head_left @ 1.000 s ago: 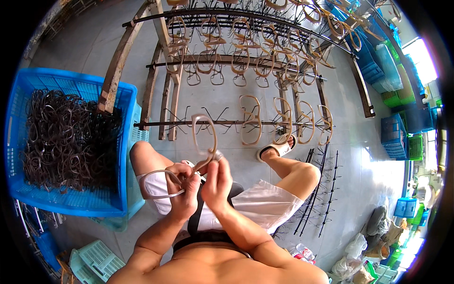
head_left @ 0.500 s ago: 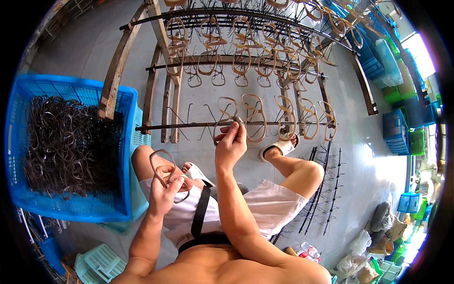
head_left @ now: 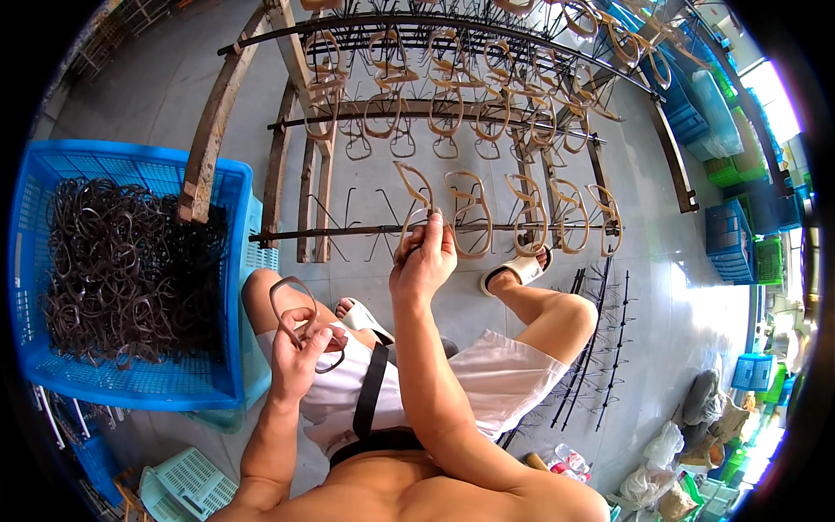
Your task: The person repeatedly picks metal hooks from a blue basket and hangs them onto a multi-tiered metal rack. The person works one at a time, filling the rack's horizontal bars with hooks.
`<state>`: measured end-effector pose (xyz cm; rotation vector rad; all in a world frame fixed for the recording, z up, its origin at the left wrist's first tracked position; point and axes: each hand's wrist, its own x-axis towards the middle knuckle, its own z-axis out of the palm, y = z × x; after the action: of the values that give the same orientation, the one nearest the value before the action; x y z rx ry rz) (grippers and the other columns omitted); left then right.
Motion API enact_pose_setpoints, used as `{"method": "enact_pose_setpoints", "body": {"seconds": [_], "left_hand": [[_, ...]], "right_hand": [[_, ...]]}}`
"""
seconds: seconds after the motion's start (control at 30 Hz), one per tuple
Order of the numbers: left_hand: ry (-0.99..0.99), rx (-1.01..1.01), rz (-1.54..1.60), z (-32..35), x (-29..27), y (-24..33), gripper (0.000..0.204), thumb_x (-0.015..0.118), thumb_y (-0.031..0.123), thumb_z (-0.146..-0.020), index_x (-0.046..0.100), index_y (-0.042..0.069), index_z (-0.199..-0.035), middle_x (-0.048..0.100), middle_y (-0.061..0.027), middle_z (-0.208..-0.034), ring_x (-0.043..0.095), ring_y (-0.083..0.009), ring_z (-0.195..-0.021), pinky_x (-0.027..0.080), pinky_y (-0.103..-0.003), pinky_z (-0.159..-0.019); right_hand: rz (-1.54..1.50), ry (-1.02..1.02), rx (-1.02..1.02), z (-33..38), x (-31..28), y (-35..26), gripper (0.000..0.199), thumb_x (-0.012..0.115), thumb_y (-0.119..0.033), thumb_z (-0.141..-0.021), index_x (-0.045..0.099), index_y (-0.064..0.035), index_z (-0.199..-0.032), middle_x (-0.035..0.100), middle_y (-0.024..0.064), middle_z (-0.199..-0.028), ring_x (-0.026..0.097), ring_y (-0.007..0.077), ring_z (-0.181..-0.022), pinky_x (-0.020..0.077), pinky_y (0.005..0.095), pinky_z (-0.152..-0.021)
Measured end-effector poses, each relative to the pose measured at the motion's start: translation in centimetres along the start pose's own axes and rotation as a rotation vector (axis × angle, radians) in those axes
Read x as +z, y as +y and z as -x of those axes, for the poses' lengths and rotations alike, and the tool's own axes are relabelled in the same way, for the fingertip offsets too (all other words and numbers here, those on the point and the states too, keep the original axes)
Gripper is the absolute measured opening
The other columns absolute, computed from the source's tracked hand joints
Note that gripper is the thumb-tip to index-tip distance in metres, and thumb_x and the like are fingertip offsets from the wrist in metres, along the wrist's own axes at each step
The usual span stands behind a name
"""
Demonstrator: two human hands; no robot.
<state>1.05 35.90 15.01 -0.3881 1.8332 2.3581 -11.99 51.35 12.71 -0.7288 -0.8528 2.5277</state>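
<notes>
In my left hand (head_left: pixel 297 352), fingers closed, is a dark brown eyeglass frame (head_left: pixel 277 300), held over my left thigh. My right hand (head_left: pixel 423 261) reaches forward to the hooked metal rod (head_left: pixel 374 230) and pinches a brownish eyeglass frame (head_left: pixel 416 181) there by its middle. The fingers hide part of that frame, so I cannot see how it sits on the hook. To its right, several amber eyeglass frames (head_left: pixel 527 207) hang along the same rod. Bare wire hooks (head_left: pixel 339 209) stick out from the rod's left part.
A blue basket (head_left: pixel 130 390) heaped with dark eyeglass frames (head_left: pixel 122 270) stands at my left. Ahead, a wooden rack (head_left: pixel 202 148) carries more rods with hanging frames. Loose hooked rods (head_left: pixel 600 348) lie on the floor at right, near plastic bags (head_left: pixel 648 474).
The frame in my right hand has turned, its upper rim now tilting left and looking narrower. My right hand has shifted up slightly. The left hand stays nearly still with its frame.
</notes>
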Motion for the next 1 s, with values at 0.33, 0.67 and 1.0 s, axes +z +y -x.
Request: {"method": "enact_pose_setpoints", "body": {"seconds": [0.33, 0.67, 1.0], "left_hand": [[0.059, 0.041, -0.067, 0.0, 0.3, 0.0, 0.028, 0.058, 0.006, -0.085, 0.041, -0.002, -0.105, 0.055, -0.0102, -0.090, 0.062, -0.0170, -0.076, 0.055, -0.030, -0.070], [0.176, 0.089, 0.010, -0.2, -0.9, 0.2, 0.030, 0.065, 0.002, -0.081, 0.044, 0.002, -0.103, 0.055, -0.0052, -0.083, 0.055, -0.0110, -0.059, 0.054, -0.024, -0.058], [0.195, 0.165, 0.028, -0.1, -1.6, 0.0, 0.014, 0.060, 0.006, -0.086, 0.055, 0.002, -0.099, 0.057, -0.0014, -0.076, 0.050, -0.0046, -0.058, 0.035, -0.016, -0.045]], "right_hand": [[0.299, -0.024, -0.193, 1.3, 0.4, 1.1, 0.022, 0.049, -0.020, -0.096, 0.053, -0.0046, -0.081, 0.041, -0.0033, -0.052, 0.038, 0.0048, -0.038, 0.0282, 0.0220, -0.034], [0.800, -0.204, -0.400, 1.4, -1.1, 1.9, 0.015, 0.050, -0.014, -0.095, 0.056, -0.0009, -0.090, 0.043, -0.0009, -0.051, 0.040, 0.0052, -0.042, 0.0349, 0.0239, -0.038], [0.966, -0.186, -0.495, 0.8, -0.9, 0.8, 0.014, 0.050, -0.013, -0.093, 0.055, -0.0003, -0.089, 0.044, 0.0040, -0.049, 0.045, 0.0109, -0.040, 0.0351, 0.0277, -0.039]]}}
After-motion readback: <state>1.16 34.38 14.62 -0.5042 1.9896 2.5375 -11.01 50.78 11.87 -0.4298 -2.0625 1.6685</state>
